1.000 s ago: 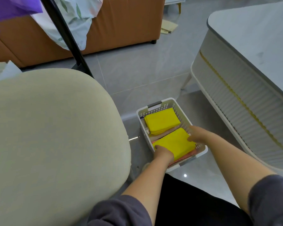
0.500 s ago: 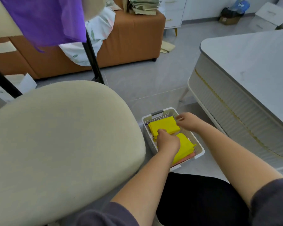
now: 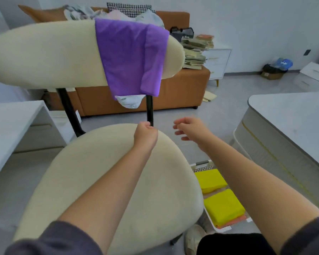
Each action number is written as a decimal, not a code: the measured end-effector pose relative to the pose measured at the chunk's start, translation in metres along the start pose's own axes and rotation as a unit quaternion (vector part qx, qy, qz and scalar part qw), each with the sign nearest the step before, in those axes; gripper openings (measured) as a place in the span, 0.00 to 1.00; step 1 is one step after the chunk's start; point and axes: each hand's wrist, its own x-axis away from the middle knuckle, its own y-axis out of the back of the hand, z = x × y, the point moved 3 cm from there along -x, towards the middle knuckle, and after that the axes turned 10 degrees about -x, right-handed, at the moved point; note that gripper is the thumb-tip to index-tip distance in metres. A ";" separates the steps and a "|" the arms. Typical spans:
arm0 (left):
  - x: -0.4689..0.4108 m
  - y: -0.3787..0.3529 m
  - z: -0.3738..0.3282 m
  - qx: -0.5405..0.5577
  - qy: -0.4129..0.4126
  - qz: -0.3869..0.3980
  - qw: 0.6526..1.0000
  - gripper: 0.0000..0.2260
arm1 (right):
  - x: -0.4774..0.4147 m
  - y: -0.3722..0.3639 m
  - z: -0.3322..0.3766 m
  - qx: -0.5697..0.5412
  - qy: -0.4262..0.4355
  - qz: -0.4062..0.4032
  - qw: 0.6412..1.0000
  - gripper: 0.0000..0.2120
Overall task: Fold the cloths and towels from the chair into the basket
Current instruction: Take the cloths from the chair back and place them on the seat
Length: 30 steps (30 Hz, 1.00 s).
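Two folded cloths lie flat in the white basket [image 3: 203, 169] on the floor at the person's right, just beside the right edge of the cream chair seat [image 3: 118, 181]. A far yellow cloth [image 3: 210, 181] lies by the basket's grey handle, and a near yellow cloth [image 3: 224, 206] rests on an orange cloth [image 3: 236, 219] whose edge shows beneath it. The pair sit in a row along the basket's long axis, which runs away from the person. Both forearms reach out over the seat, dark sleeves pushed up. The left hand [image 3: 145, 132] is over the seat's back edge, fingers curled into a loose fist with nothing showing in it, just beside the black post [image 3: 150, 109]; whether it touches the post I cannot tell. The right hand [image 3: 191, 129] hangs in the air past the seat's back right corner, fingers loosely spread and holding nothing. Farther off, a purple cloth [image 3: 131, 57] is draped over the right end of the backrest [image 3: 44, 54], smooth, with one side doubled over. Its long axis runs top to bottom and its lower edge points at the floor. A leaf-printed cloth [image 3: 130, 102] shows just under that edge; what it hangs on I cannot tell. Behind stands an orange sofa [image 3: 173, 92] piled with fabrics, and a white table [image 3: 293, 115] stands well off to the right.
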 end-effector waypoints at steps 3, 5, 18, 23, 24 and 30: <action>-0.037 0.032 -0.004 0.029 -0.001 -0.041 0.999 0.19 | -0.016 -0.026 0.020 -0.040 0.004 0.001 0.999 0.12; -0.059 0.048 -0.008 0.066 0.002 -0.063 0.996 0.20 | -0.028 -0.038 0.034 -0.081 0.019 -0.020 0.996 0.21; -0.122 0.090 -0.014 0.116 -0.046 -0.139 0.982 0.08 | -0.063 -0.061 0.055 -0.150 0.057 -0.077 0.984 0.07; -0.065 0.089 0.044 -0.011 -0.054 -0.095 0.994 0.08 | -0.021 -0.059 0.005 -0.204 -0.035 -0.063 0.976 0.11; -0.052 0.092 0.055 -0.034 -0.040 -0.087 0.995 0.08 | -0.009 -0.060 -0.006 -0.212 -0.058 -0.058 0.974 0.11; 0.025 0.108 0.099 -0.146 0.008 -0.066 0.987 0.11 | 0.055 -0.070 -0.059 -0.214 -0.171 -0.030 0.961 0.12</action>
